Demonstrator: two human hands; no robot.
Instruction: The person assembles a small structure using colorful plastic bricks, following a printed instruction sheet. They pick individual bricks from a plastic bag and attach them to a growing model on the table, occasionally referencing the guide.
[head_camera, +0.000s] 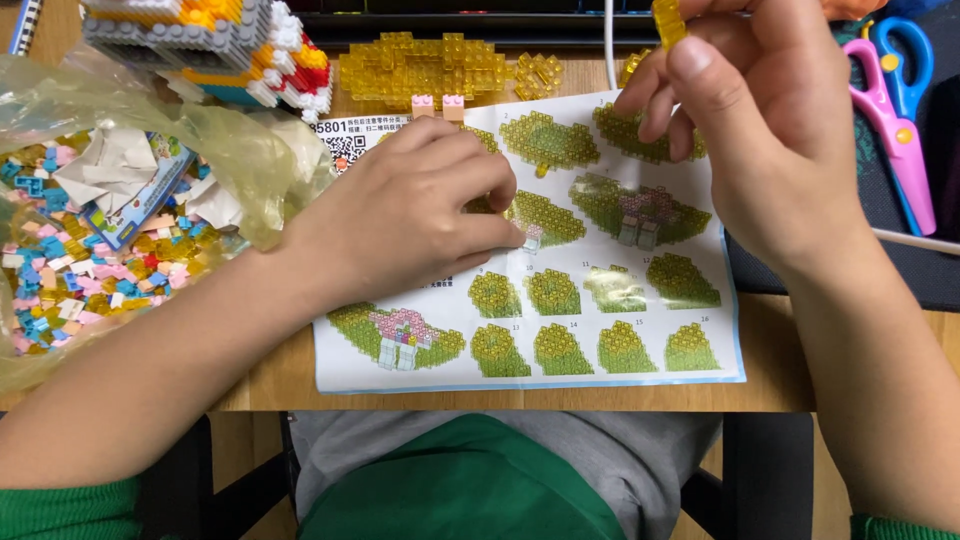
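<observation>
Up near the top, the right hand (760, 110) pinches a small yellow brick (668, 20) in its fingertips. Lower down, the left hand (420, 205) lies curled on the paper guide (600, 310), fingertips beside a tiny pale brick (532, 238). Nearby, a clear bag (90, 200) holds many little bricks on the worktop (780, 380).
</observation>
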